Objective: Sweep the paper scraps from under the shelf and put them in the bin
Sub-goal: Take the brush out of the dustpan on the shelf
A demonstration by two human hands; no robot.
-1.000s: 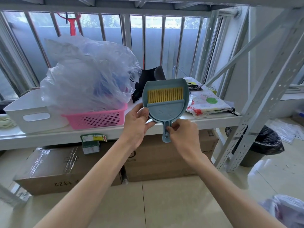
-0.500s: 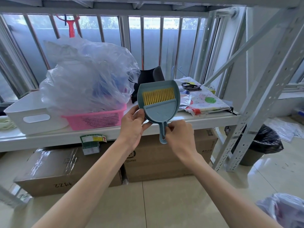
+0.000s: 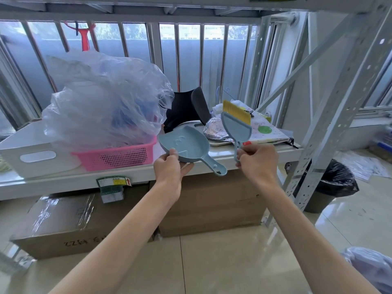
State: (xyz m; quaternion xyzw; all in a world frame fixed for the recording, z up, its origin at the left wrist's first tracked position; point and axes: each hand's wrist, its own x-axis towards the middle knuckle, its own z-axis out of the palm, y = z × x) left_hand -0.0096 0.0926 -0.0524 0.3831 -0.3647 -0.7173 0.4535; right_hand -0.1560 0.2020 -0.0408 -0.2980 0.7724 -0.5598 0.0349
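Dustpan (image 3: 186,143) left, brush (image 3: 236,127) right ("22" box (image 3: 55,225)).

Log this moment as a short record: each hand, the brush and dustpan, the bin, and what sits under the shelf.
left hand: holds the blue dustpan near its handle end, thumb on top
right hand: grips the brush by its handle, yellow bristles up
brush and dustpan: apart, not nested
bin: black-lined, on the floor to the right of the shelf
under shelf: cardboard boxes; no paper scraps plainly visible there
task stage: sweeping not yet begun
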